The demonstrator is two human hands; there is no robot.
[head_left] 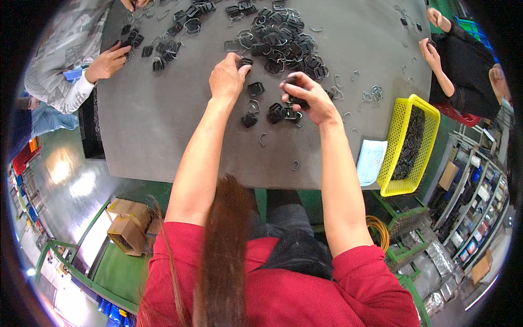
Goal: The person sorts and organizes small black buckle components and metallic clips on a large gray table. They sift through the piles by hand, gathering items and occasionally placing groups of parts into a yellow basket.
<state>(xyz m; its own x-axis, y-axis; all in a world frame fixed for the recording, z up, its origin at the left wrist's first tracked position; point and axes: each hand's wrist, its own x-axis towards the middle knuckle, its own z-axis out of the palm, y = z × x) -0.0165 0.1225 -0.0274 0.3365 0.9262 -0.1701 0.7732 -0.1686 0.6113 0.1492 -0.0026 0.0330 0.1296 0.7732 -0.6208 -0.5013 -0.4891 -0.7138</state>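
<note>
My left hand (225,80) is closed on a black plastic buckle (244,62), pinched between thumb and fingertips above the grey table (163,125). To its right, my right hand (316,102) curls around black buckle pieces (297,101); its fingers hide how many. Between and below the hands lie a single black buckle (255,89), another with a wire loop (249,120), and a small cluster (277,113). Just beyond my hands spreads a large heap of black buckles (279,38), many fitted with bent metal wire loops. A loose wire hook (263,139) rests nearer to me.
A yellow basket (388,169) full of dark pieces stands at the table's right edge, beside a pale blue cloth (371,161). Loose wire hooks (373,95) lie on the right. Co-workers' hands (109,62) handle pieces at the left and right sides. A cardboard box (128,226) sits lower left.
</note>
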